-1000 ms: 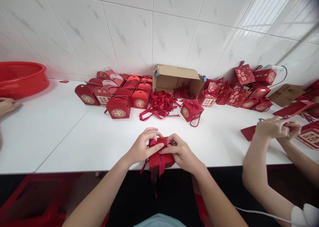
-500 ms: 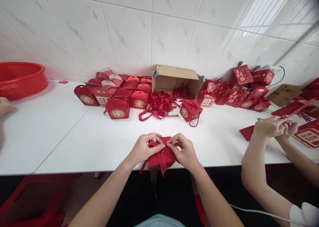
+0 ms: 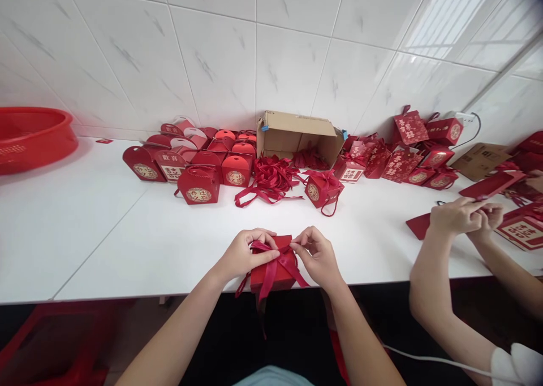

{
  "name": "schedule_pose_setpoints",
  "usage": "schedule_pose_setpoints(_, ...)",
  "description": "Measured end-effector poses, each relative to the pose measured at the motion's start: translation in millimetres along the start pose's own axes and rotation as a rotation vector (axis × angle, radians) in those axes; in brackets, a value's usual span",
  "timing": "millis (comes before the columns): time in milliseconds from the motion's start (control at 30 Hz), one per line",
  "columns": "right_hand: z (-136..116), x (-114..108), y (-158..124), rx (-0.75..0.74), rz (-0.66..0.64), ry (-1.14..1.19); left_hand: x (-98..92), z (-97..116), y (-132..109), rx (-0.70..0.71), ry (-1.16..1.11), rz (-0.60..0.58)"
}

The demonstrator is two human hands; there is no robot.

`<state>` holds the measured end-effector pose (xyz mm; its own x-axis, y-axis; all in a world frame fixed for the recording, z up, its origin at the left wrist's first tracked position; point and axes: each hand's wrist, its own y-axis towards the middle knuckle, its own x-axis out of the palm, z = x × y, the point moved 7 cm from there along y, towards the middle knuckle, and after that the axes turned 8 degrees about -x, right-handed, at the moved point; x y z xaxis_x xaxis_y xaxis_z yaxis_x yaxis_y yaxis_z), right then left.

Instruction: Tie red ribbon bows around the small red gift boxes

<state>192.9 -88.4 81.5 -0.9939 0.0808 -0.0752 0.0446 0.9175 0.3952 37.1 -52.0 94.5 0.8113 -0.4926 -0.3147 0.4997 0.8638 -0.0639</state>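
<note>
A small red box [image 3: 282, 243] sits at the table's front edge, with a dark red ribbon [image 3: 270, 274] crossed over its top in a bow shape. On the box's left side, my left hand [image 3: 250, 254] pinches the ribbon near the centre of the bow. My right hand [image 3: 316, 254] is closed on a ribbon loop at the right, thumb and forefinger together. Two ribbon tails hang forward over the box. Behind it lie a pile of loose ribbons [image 3: 275, 174] and a red box with a tied bow [image 3: 324, 189].
Red boxes [image 3: 198, 183] stand in a group at the back left, beside an open cardboard box [image 3: 299, 125]. More red boxes [image 3: 410, 127] are piled at the right. A red basin [image 3: 34, 143] is far left. A co-worker's hands [image 3: 460, 216] work at the right.
My right hand has drawn slightly away from my left, pulling the loop outward. The ribbon tails have spread apart. At the far left, another person's hand has left the view.
</note>
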Motion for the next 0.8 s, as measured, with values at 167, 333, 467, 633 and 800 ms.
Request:
schedule_pose_setpoints(167,2.6,-5.2,1.5,0.016,0.053,0.045,2.1,-0.6,1.4,-0.017,-0.011,0.048)
schedule_pose_setpoints(333,10.1,-10.8,-1.9,0.061,0.108,0.088,7.2,-3.9,1.2,-0.022,0.003,0.029)
schedule_pose_setpoints(467,10.8,-14.4,-6.2,0.063,0.141,0.072,8.5,-3.1,-0.4,0.001,0.012,0.03)
schedule_pose_setpoints(633,10.4,-18.0,-10.6,0.056,0.189,0.037,9.1,-2.0,-1.8,0.024,0.016,0.042)
schedule_pose_setpoints(800,13.0,-17.8,-11.4,0.076,0.205,0.057,9.8,-2.1,0.3,0.023,-0.021,0.021)
